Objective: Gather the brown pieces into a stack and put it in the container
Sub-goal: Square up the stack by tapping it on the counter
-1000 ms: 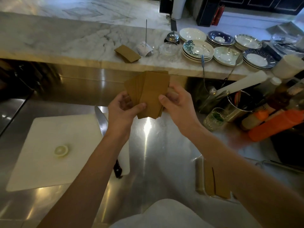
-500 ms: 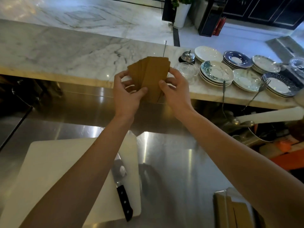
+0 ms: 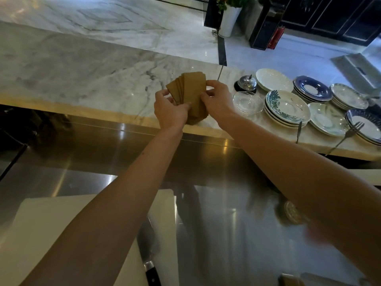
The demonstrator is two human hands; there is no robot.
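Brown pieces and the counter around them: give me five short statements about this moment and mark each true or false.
1. Both hands hold the brown pieces. True: the left hand and the right hand grip them from either side.
2. The brown pieces are squared into a neat stack. False: they are fanned, with edges offset.
3. A knife lies at the white cutting board. True.
4. The plates sit on the steel worktop. False: they sit on the marble counter.
5. A silver bell stands left of the plates. True.
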